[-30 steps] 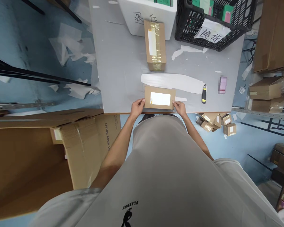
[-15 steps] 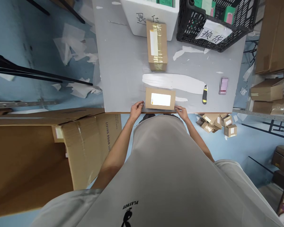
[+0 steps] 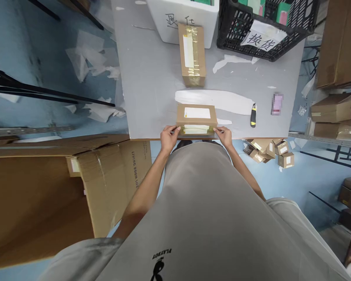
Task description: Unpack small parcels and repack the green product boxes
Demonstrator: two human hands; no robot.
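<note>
A small brown cardboard box [image 3: 196,119] with a white label on top sits at the near edge of the grey table [image 3: 152,86]. Its taped front face now shows toward me. My left hand [image 3: 169,137] grips the box's left end with curled fingers. My right hand [image 3: 224,136] pinches its right end. A longer taped cardboard box [image 3: 191,54] lies farther back. A yellow and black utility knife [image 3: 253,115] rests to the right of my box.
A white bin [image 3: 184,17] and a black crate [image 3: 263,27] with a paper sign stand at the table's back. Large cardboard cartons [image 3: 46,195] fill the floor on the left. Small boxes [image 3: 269,150] lie on the floor at right, and paper scraps at left.
Both hands have tipped the small box back, so its label faces farther away and its taped front side shows. The hands stay at its two ends.
</note>
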